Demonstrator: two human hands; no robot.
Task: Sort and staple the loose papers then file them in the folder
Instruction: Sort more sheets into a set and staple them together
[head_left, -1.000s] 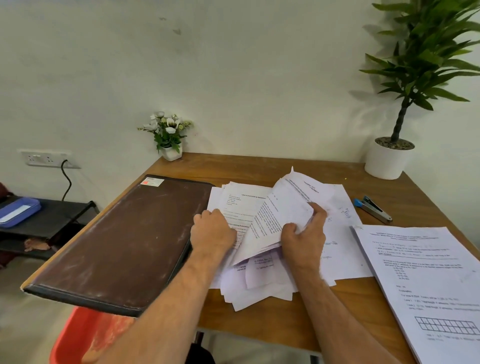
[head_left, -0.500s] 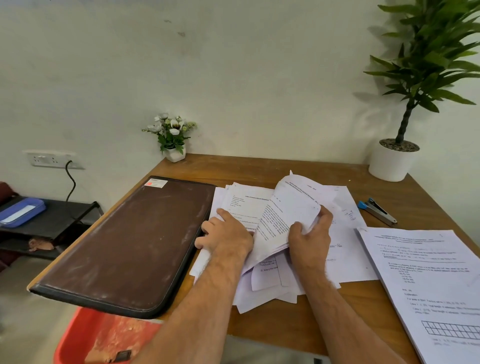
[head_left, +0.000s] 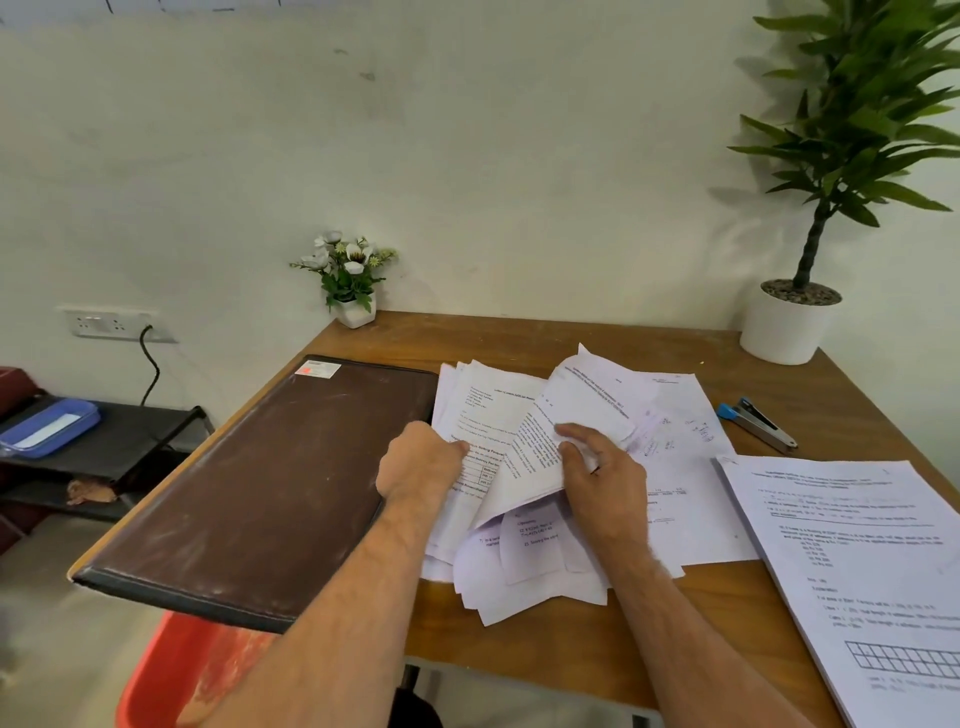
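Sorting loose papers (head_left: 524, 457) (two hands)

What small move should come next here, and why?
Probably lift the raised sheet clear with the right hand while the left hand pins the loose pile. The pages lie fanned and unsorted, the stapler lies untouched, and the folder is closed.

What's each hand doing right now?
Left hand: grips the left edge of the loose papers.
Right hand: holds a lifted sheet from that pile.
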